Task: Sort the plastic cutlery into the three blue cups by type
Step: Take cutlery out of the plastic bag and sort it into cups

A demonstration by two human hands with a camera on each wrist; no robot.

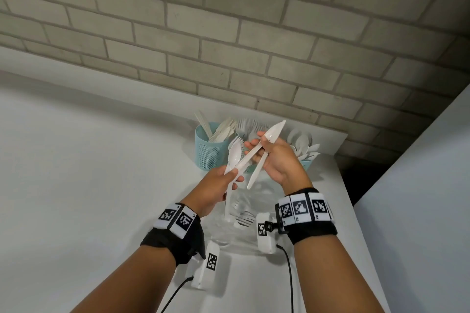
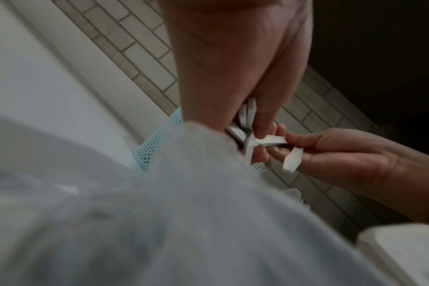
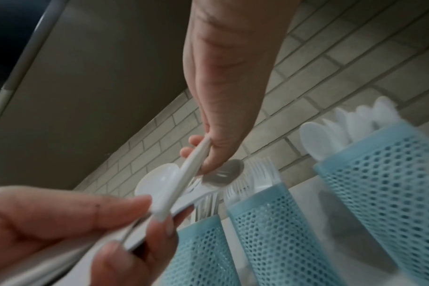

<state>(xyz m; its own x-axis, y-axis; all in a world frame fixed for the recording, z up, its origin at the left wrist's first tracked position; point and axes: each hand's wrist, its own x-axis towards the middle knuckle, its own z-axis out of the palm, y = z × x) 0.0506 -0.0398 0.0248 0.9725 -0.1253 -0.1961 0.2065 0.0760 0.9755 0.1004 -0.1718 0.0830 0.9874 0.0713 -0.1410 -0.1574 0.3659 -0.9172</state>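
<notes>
Three blue mesh cups stand against the brick wall: the left cup holds knives, the middle cup forks, the right cup spoons. My left hand grips a bundle of white cutlery by the handles, with a spoon and a fork sticking up. In front of the cups, my right hand pinches a white knife, whose handle end reaches the left thumb. A second knife hangs down from the right hand's fingers.
A clear plastic bag with more cutlery lies on the white table under my hands. It fills the low part of the left wrist view. The table's right edge drops off close to the spoon cup. Cables trail from both wrists.
</notes>
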